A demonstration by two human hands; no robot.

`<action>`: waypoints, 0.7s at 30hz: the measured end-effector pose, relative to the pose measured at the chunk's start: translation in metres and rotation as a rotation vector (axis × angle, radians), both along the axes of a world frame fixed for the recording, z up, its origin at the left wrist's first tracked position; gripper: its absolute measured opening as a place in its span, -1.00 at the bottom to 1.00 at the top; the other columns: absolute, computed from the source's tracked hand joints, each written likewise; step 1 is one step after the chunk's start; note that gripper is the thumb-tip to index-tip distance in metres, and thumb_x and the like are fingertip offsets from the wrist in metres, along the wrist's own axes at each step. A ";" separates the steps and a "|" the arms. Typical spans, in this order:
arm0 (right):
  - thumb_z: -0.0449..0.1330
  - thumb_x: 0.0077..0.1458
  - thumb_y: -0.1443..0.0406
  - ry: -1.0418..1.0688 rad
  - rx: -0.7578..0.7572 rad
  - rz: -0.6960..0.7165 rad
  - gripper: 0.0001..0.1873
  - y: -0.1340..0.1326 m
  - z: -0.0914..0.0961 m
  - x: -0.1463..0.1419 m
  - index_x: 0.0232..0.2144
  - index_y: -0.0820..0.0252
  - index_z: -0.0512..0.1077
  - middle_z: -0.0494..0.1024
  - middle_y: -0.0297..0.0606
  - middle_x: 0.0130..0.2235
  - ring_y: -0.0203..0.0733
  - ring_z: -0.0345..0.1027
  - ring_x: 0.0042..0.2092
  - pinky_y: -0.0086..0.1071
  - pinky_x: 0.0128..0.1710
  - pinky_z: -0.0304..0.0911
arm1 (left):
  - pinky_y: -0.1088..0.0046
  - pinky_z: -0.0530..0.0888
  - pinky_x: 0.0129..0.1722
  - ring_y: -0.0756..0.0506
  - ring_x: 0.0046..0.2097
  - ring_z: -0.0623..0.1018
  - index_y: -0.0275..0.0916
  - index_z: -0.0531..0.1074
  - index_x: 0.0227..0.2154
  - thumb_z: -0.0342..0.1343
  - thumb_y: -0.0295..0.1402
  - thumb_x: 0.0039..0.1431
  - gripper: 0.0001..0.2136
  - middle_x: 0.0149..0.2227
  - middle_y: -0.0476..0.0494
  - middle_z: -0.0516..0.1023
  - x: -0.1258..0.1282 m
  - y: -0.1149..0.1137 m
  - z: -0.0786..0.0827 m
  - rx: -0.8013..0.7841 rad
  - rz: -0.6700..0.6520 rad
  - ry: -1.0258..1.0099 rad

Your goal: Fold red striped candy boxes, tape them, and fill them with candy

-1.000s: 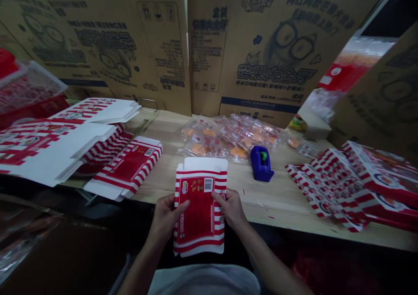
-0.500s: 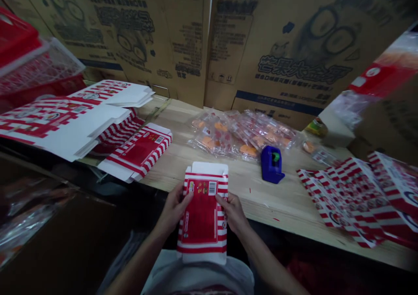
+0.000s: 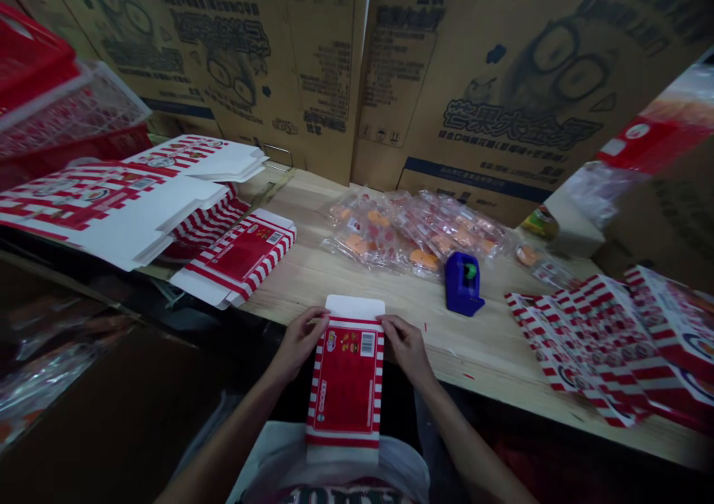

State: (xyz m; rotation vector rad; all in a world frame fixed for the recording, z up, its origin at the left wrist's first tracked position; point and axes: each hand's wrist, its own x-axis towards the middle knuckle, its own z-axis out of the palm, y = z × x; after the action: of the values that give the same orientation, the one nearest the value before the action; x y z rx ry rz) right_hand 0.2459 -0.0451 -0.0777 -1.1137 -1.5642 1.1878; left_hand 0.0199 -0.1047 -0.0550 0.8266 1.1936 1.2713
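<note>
carton blank (image 3: 346, 385), printed in red and white stripes and folded flat, lies across the near edge of the worktop (image 3: 357, 288) in the head view, its white flap end pointing toward the far edge and its lower end jutting out past the near edge. left hand (image 3: 298, 343) and right hand (image 3: 407, 349) flank it, fingers on its upper side edges; each grip spans the blank's width, though whether they clamp it or only rest there is hard to tell. it should handle as light, stiff paperboard, springy along its creases and best taken by the long side edges. ahead of it sit a blue tape dispenser (image 3: 462, 285) and clear plastic packets (image 3: 401, 233) with orange pieces inside. more flat striped cartons lie toward the left side (image 3: 111, 214) and in a loose pile at the right side (image 3: 591, 348), with printed cardboard boxes (image 3: 491, 95) along the far edge.
</note>
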 end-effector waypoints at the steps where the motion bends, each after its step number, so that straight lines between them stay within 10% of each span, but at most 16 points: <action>1: 0.16 0.13 0.12 -0.013 0.028 0.020 -0.72 0.001 0.000 0.000 -0.44 0.17 0.54 0.57 -0.17 -0.23 -0.09 0.42 -0.16 -0.29 -0.15 0.33 | 0.50 0.44 -0.35 -0.04 -0.35 0.52 -0.31 0.50 -0.33 0.24 -0.16 0.04 -0.72 -0.35 -0.09 0.56 0.000 0.003 -0.003 -0.004 0.043 0.035; 8: 0.33 -0.09 0.11 0.187 -0.246 0.090 -0.54 0.016 -0.003 0.000 -0.12 0.10 0.41 0.49 -0.36 -0.38 -0.26 0.37 -0.40 -0.40 -0.38 0.30 | 0.53 0.38 -0.47 0.01 -0.48 0.46 -0.27 0.45 -0.23 0.32 -0.13 -0.13 -0.58 -0.46 0.01 0.51 -0.003 0.026 -0.014 -0.025 0.074 0.036; 11: 0.34 -0.09 0.09 0.132 -0.306 0.240 -0.64 0.024 -0.002 0.005 -0.28 0.16 0.43 0.47 -0.36 -0.43 -0.28 0.35 -0.43 -0.42 -0.40 0.26 | 0.47 0.42 -0.43 -0.03 -0.46 0.50 -0.31 0.49 -0.25 0.33 -0.16 -0.15 -0.58 -0.47 -0.05 0.53 -0.010 0.029 -0.013 -0.017 -0.017 0.069; 18: 0.16 0.17 0.15 -0.158 0.124 0.322 -0.77 0.016 0.004 0.011 -0.41 0.17 0.47 0.53 -0.21 -0.31 -0.19 0.38 -0.28 -0.35 -0.24 0.27 | 0.50 0.42 -0.32 -0.03 -0.37 0.50 -0.30 0.53 -0.52 0.30 -0.29 -0.09 -0.83 -0.44 -0.08 0.57 -0.016 0.021 -0.008 0.093 -0.114 0.262; 21: 0.13 0.20 0.15 -0.147 0.091 0.343 -0.76 0.009 0.003 0.011 -0.33 0.17 0.50 0.56 -0.16 -0.22 -0.17 0.42 -0.21 -0.34 -0.20 0.29 | 0.49 0.43 -0.35 -0.04 -0.38 0.50 -0.31 0.52 -0.48 0.21 -0.28 0.03 -0.83 -0.42 -0.11 0.57 -0.018 0.017 -0.005 0.145 -0.185 0.405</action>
State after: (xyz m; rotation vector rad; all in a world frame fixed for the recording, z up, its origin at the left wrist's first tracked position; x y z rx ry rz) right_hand 0.2574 -0.0360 -0.0744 -0.9140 -1.9604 1.2629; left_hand 0.0020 -0.0874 -0.0604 1.3162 1.3131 1.0763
